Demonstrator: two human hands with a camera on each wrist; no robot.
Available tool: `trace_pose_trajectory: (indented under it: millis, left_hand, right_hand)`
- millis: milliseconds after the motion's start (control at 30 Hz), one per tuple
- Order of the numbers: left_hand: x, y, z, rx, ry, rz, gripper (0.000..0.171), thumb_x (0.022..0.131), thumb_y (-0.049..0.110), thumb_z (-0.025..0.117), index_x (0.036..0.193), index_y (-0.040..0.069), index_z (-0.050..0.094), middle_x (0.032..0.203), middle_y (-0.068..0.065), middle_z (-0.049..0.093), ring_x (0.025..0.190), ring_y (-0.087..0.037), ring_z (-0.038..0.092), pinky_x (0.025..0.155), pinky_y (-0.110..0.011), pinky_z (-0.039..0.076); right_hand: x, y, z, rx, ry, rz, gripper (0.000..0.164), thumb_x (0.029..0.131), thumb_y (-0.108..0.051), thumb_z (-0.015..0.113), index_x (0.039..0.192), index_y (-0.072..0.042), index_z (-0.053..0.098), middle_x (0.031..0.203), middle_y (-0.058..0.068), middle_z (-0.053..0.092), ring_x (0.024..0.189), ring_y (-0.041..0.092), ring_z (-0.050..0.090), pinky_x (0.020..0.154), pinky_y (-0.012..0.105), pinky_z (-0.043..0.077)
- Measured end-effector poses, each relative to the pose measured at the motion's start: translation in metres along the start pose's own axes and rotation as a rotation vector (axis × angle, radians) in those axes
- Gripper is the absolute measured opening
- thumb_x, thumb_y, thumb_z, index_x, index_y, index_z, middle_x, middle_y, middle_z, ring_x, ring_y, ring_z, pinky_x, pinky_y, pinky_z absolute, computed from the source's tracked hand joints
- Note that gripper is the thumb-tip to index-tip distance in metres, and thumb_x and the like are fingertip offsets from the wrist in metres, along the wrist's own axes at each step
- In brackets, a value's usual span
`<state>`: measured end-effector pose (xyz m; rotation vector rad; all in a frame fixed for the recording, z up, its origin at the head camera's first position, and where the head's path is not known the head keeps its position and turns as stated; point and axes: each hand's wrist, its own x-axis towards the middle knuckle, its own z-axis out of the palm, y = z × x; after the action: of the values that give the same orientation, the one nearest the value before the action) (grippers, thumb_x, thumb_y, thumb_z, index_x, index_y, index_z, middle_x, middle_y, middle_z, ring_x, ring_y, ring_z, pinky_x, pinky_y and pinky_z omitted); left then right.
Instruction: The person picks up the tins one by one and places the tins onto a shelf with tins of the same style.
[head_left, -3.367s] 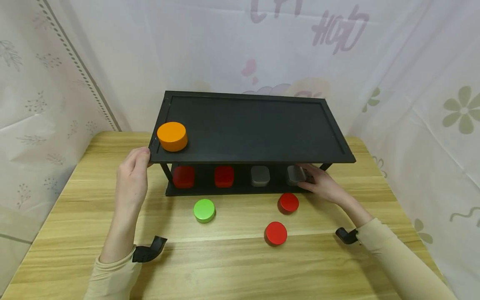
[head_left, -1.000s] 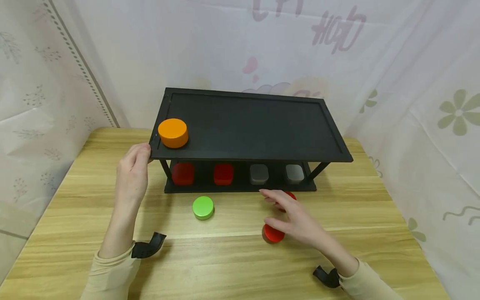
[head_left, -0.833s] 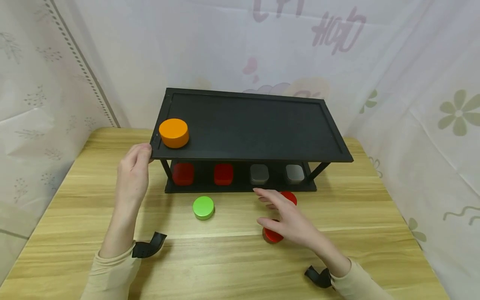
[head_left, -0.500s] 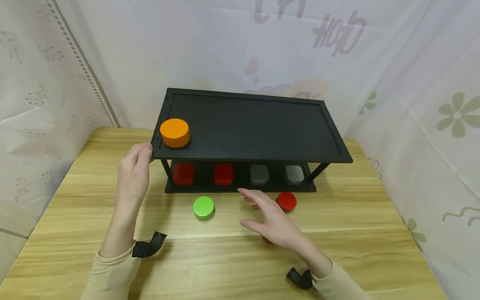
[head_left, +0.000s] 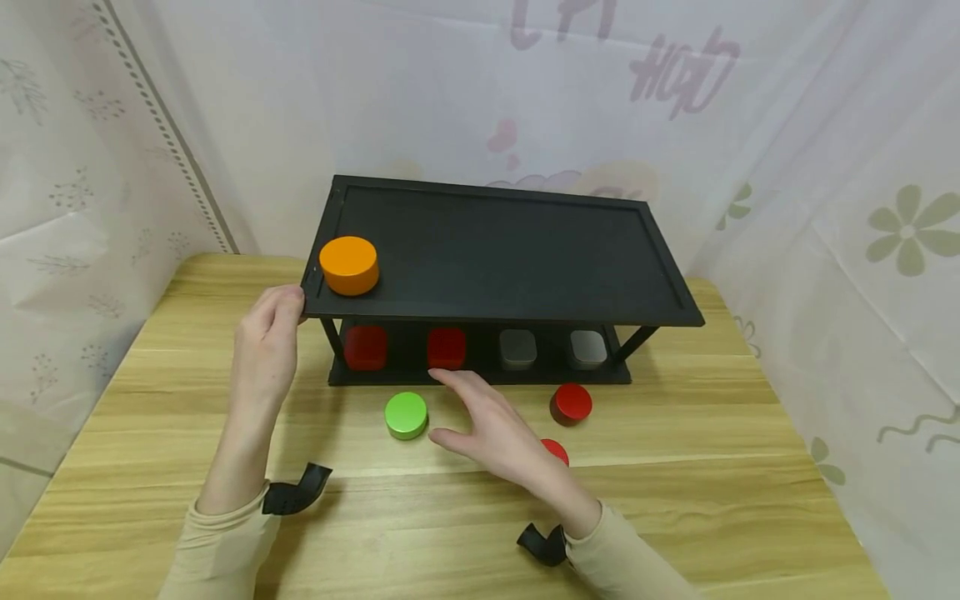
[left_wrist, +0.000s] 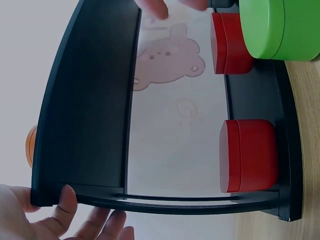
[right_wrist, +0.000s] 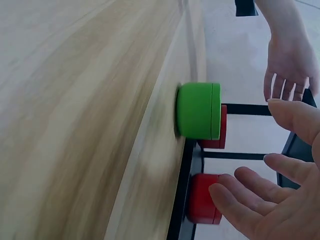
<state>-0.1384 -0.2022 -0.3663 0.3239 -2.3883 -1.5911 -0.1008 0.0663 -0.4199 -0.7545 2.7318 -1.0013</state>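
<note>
My left hand (head_left: 266,354) grips the left front corner of the black two-tier shelf (head_left: 510,250), thumb and fingers about the upper board's edge. My right hand (head_left: 495,429) is over the table, thumb and fingers spread apart, holding nothing. Just left of its fingertips stands a round green lidded tin (head_left: 407,415), which the right wrist view shows upright on the wood. Behind it, two red square tins (head_left: 447,348) sit on the lower tier. Below the right wrist, a red round tin (head_left: 557,450) is partly covered by the forearm.
An orange round tin (head_left: 349,265) stands on the upper board's left end. Two silver square tins (head_left: 518,348) share the lower tier's right half. Another red round tin (head_left: 572,403) stands before the shelf. A printed curtain (head_left: 480,100) hangs behind the table.
My right hand has left the right-hand silver tin on the lower tier and swept left over the red round tins to beside the green one. My left hand keeps its grip.
</note>
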Motion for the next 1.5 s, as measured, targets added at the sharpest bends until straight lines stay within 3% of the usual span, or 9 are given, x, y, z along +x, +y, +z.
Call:
trace_pose_trajectory:
  millis: [467,733,1100,1300,1433,1500]
  left_hand:
    - [0.001,0.000,0.000,-0.008,0.007,0.012,0.048,0.100,0.043,0.035,0.123,0.011,0.063,0.121,-0.001,0.059,0.104,-0.001,0.051,0.099,-0.033,0.040]
    - [-0.001,0.001,0.000,-0.007,-0.002,0.023,0.049,0.100,0.043,0.034,0.124,0.010,0.061,0.121,-0.002,0.059,0.104,-0.003,0.052,0.100,-0.035,0.040]
    - [-0.001,0.001,-0.001,0.003,0.009,0.027,0.049,0.100,0.044,0.034,0.122,0.011,0.063,0.119,-0.001,0.060,0.103,-0.003,0.052,0.099,-0.034,0.041]
    - [-0.002,0.002,-0.001,0.003,-0.003,0.024,0.050,0.100,0.045,0.033,0.123,0.011,0.062,0.121,-0.002,0.059,0.106,-0.007,0.053,0.101,-0.038,0.040]
    - [-0.003,0.002,-0.002,0.007,-0.013,0.020,0.051,0.099,0.045,0.032,0.124,0.011,0.061,0.123,-0.003,0.059,0.110,-0.012,0.053,0.102,-0.039,0.039]
    - [-0.003,0.001,-0.002,0.009,-0.013,0.017,0.051,0.099,0.045,0.032,0.124,0.011,0.061,0.124,-0.003,0.059,0.111,-0.014,0.053,0.102,-0.040,0.039]
  right_hand:
    - [0.022,-0.008,0.022,-0.026,-0.030,0.058,0.070,0.079,-0.035,0.073,0.141,-0.028,0.041,0.134,-0.005,0.051,0.118,0.013,0.053,0.095,0.035,0.049]
    - [0.029,-0.008,0.031,-0.069,-0.059,0.077,0.069,0.077,-0.034,0.075,0.138,-0.027,0.044,0.131,-0.004,0.055,0.113,0.012,0.055,0.094,0.033,0.049]
    - [0.035,-0.007,0.038,-0.080,-0.055,0.062,0.060,0.075,-0.031,0.077,0.129,-0.026,0.052,0.115,-0.009,0.059,0.095,0.008,0.055,0.082,0.024,0.047]
    - [0.034,-0.007,0.039,-0.087,-0.048,0.055,0.058,0.074,-0.031,0.079,0.126,-0.024,0.055,0.113,-0.009,0.061,0.098,0.008,0.056,0.084,0.026,0.048]
    - [0.034,-0.008,0.040,-0.095,-0.040,0.059,0.058,0.073,-0.032,0.079,0.125,-0.024,0.055,0.120,-0.008,0.062,0.113,0.014,0.057,0.090,0.034,0.049]
    - [0.034,-0.007,0.040,-0.099,-0.040,0.061,0.057,0.073,-0.032,0.079,0.125,-0.025,0.056,0.120,-0.007,0.062,0.113,0.014,0.057,0.090,0.034,0.050]
